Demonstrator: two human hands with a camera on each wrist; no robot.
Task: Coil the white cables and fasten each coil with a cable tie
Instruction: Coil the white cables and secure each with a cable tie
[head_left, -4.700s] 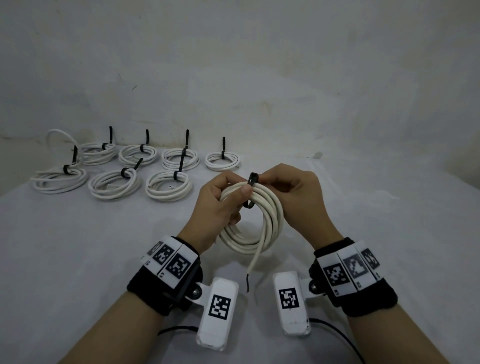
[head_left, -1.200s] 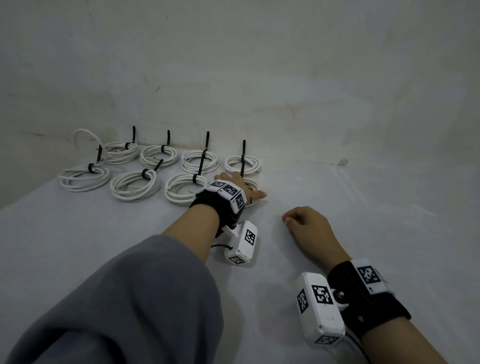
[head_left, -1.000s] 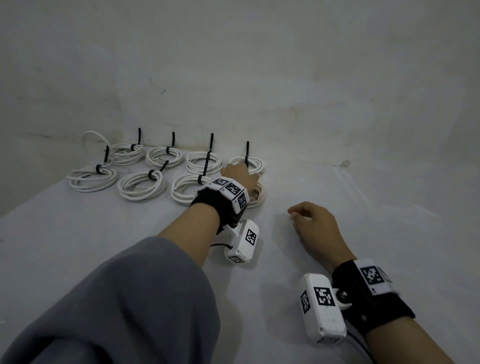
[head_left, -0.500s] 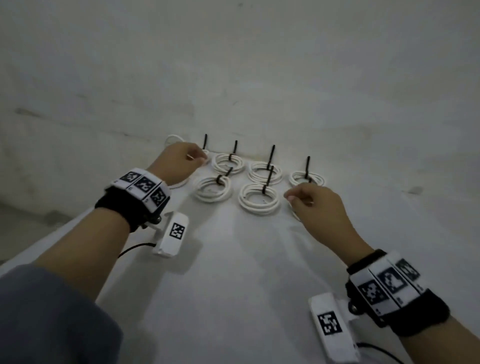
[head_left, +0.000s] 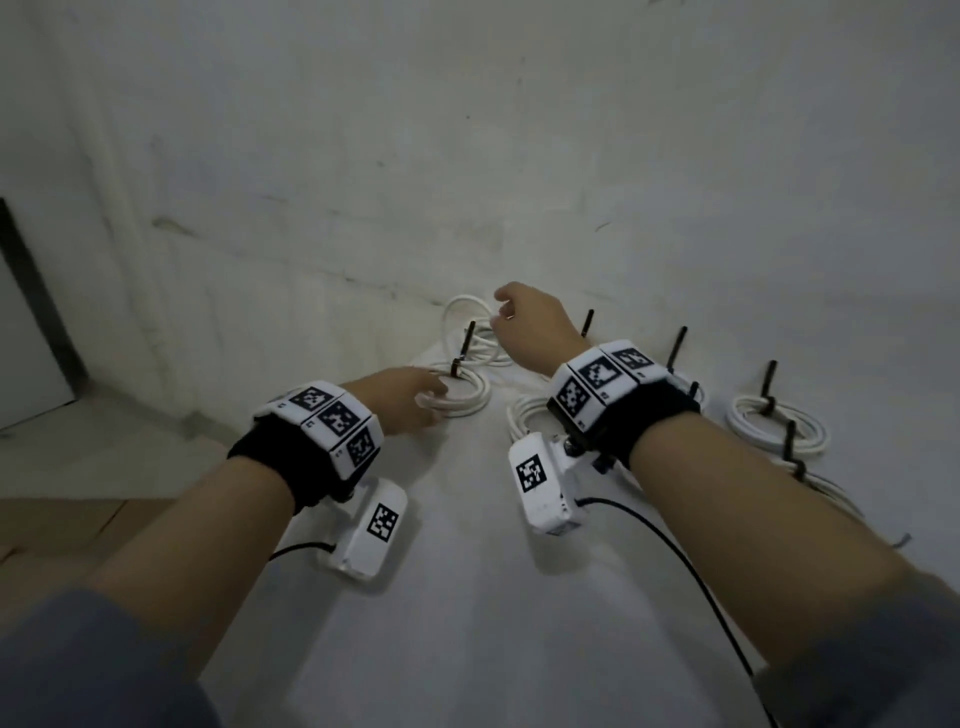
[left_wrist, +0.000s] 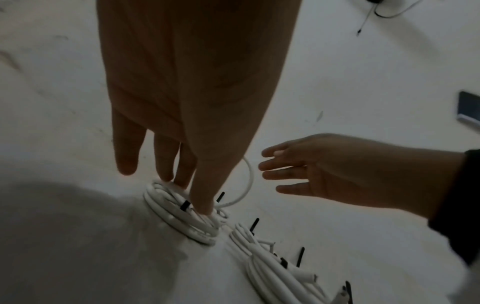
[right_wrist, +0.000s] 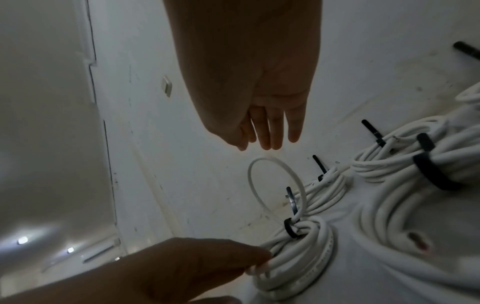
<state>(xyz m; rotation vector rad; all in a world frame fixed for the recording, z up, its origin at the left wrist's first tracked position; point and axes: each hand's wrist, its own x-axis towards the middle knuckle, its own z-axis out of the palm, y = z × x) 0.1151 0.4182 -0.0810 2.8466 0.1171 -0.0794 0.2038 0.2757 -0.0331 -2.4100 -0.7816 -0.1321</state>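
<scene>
Right forearm hides one coil (head_left: 524, 415) — nearest coil (head_left: 826, 488) mostly hidden too.

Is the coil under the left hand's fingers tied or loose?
Tied. A black cable tie wraps the coil, its tail sticking up, while the left hand touches the coil's edge.

On 1 white table (head_left: 467, 649): at least 5 cable coils (head_left: 774, 423) in view, with 6 black cable ties (head_left: 770, 382). Above the table: 2 hands, the left hand (head_left: 410, 400) and the right hand (head_left: 530, 327), and 2 wrist cameras (head_left: 540, 483).
</scene>
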